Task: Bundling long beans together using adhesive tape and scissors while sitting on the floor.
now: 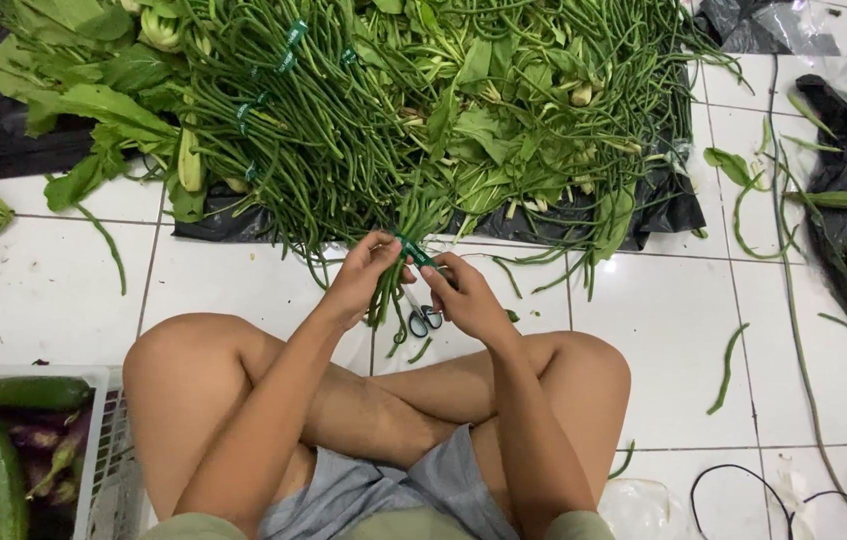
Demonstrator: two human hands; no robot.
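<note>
hands — left hand [361,275], right hand [463,295] — fingers clamped on long bean bundle [413,225], green band [413,250], scissors [421,318] beneath

**Both hands meet in front of crossed legs**

The person sits cross-legged, knees spread wide, forearms reaching forward over the shins. The left hand [361,275] is raised, fingers curled inward with thumb and fingertips pinched together. The right hand [463,293] sits just beside it, knuckles up, fingers bent and closed. The fingertips of both hands nearly touch. Both wrists are slightly bent.
</note>
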